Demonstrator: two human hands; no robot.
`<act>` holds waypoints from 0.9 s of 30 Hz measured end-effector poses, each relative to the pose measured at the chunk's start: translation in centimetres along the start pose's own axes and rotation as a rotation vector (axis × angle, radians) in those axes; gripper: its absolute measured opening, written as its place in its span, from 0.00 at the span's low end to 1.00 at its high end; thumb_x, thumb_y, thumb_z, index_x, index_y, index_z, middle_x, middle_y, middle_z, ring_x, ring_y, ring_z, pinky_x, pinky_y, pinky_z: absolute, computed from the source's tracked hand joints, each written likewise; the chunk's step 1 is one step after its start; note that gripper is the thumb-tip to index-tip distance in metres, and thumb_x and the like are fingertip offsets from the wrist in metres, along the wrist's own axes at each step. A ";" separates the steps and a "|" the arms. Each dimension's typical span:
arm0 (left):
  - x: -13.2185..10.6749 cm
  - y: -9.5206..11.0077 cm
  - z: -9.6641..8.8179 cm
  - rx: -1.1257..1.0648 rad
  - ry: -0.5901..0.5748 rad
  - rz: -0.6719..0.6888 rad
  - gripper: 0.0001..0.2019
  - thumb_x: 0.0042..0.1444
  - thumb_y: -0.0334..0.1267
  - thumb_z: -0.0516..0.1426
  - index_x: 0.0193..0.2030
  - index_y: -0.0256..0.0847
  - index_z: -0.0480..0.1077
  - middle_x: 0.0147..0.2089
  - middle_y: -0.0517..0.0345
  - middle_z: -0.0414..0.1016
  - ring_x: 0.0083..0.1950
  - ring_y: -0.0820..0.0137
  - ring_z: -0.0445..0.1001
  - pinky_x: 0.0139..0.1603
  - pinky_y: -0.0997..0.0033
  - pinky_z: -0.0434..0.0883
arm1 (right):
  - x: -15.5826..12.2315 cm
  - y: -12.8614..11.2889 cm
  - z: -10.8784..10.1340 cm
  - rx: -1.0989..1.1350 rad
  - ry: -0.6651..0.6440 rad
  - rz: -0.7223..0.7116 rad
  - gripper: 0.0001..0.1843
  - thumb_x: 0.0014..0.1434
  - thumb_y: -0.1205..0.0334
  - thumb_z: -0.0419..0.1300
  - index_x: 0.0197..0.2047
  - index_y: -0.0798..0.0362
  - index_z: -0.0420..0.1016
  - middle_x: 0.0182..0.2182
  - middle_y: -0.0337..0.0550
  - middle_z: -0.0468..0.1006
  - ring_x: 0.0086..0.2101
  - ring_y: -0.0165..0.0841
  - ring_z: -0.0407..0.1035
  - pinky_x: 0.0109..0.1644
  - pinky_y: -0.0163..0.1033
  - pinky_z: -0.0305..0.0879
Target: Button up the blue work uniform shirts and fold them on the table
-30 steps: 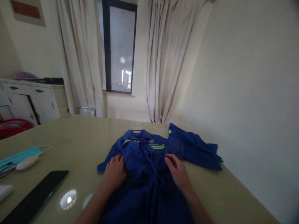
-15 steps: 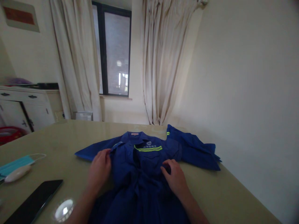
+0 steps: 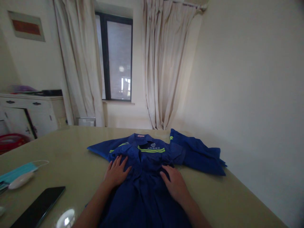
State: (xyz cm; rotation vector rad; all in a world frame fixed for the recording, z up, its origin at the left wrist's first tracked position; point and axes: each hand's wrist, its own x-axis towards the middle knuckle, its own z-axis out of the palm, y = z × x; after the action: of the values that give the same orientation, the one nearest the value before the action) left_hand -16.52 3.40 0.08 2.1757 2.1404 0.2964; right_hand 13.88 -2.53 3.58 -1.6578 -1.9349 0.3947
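A blue work jacket with yellow-green reflective stripes lies on the table before me, its collar at the far end. White lettering and an emblem mark its chest. My left hand rests on the jacket's left front with fingers spread. On the other side, my right hand lies on the cloth, fingers stretched out and thumb apart. The cloth is wrinkled between both hands. Beyond the right sleeve sits another folded blue garment with a small yellow-green stripe.
On the table at the left are a black phone, a blue face mask, a white oval object and a shiny round object. A wall borders the right side; curtains hang behind.
My left hand has moved right from the jacket's edge onto its front and spread its fingers. The jacket's left front has shifted, showing more stripe. My right hand has flattened slightly.
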 end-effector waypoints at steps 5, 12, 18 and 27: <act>2.0 -0.6 0.3 -0.015 -0.002 -0.006 0.31 0.67 0.55 0.46 0.74 0.48 0.56 0.78 0.44 0.49 0.78 0.53 0.47 0.75 0.43 0.48 | -2.1 -0.7 0.0 0.014 -0.191 -0.025 0.38 0.56 0.42 0.66 0.66 0.50 0.71 0.65 0.52 0.70 0.64 0.50 0.64 0.70 0.53 0.53; 2.9 -0.5 -2.3 0.050 -0.081 0.025 0.27 0.66 0.42 0.47 0.71 0.46 0.63 0.75 0.42 0.57 0.76 0.49 0.55 0.71 0.39 0.54 | 0.6 -0.3 2.4 -0.079 -0.096 -0.037 0.28 0.66 0.55 0.55 0.68 0.49 0.68 0.68 0.47 0.66 0.68 0.44 0.58 0.74 0.56 0.42; -2.6 5.7 -1.6 0.074 -0.052 0.107 0.32 0.67 0.54 0.43 0.71 0.39 0.63 0.72 0.33 0.62 0.71 0.44 0.64 0.67 0.37 0.60 | 0.7 -0.7 2.0 -0.146 0.007 -0.084 0.28 0.65 0.57 0.56 0.67 0.50 0.69 0.64 0.50 0.72 0.64 0.46 0.63 0.72 0.54 0.47; -1.7 5.6 0.2 -0.063 0.101 0.124 0.32 0.67 0.56 0.45 0.70 0.43 0.63 0.75 0.42 0.58 0.76 0.49 0.52 0.73 0.34 0.43 | -3.0 -3.4 1.5 -0.012 -0.141 -0.139 0.32 0.60 0.39 0.63 0.63 0.45 0.73 0.60 0.48 0.74 0.59 0.48 0.66 0.64 0.48 0.59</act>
State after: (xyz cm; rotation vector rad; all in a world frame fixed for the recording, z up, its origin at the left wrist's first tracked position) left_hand -11.05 1.54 0.83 2.3088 2.0177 0.4859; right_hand 10.53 -5.94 3.64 -1.5279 -2.1451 0.4566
